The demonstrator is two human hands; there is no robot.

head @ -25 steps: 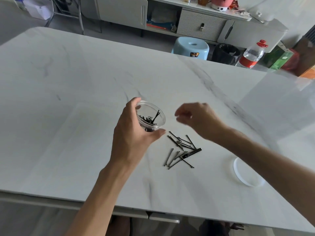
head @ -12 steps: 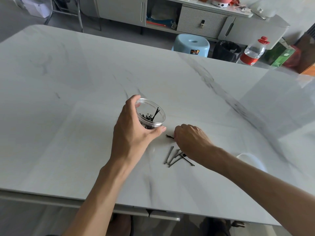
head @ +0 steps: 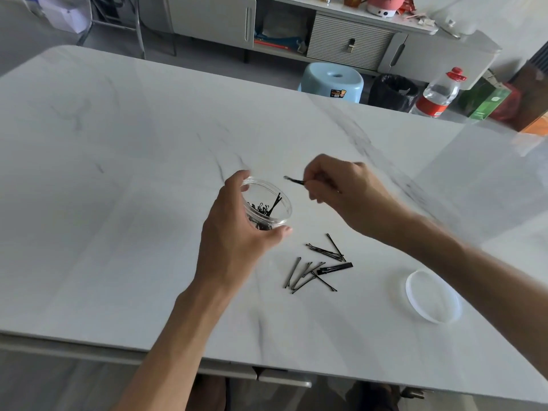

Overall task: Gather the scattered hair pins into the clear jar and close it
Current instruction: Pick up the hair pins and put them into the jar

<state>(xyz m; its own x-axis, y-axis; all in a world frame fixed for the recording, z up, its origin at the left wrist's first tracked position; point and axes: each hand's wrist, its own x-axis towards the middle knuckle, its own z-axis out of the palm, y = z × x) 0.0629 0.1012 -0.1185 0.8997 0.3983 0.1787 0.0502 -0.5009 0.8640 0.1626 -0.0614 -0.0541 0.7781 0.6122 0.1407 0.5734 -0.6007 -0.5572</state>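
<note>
My left hand [head: 237,235] wraps around the clear jar [head: 268,203] on the white marble table [head: 133,203]; the jar has no lid on and several black hair pins lie inside. My right hand [head: 341,188] hovers just right of the jar, pinching a black hair pin [head: 293,180] whose tip points toward the jar's rim. Several more black hair pins [head: 318,266] lie scattered on the table in front of the jar. The clear lid [head: 431,295] rests flat on the table to the right.
Beyond the table's far edge stand a light blue stool [head: 333,81], a black bin [head: 393,91], a clear bottle with a red cap [head: 439,93] and a grey cabinet [head: 350,40]. The near table edge runs along the bottom.
My right hand came down onto the scattered pins, took hold of one, and has risen with it to beside the jar's rim. My left hand kept holding the jar.
</note>
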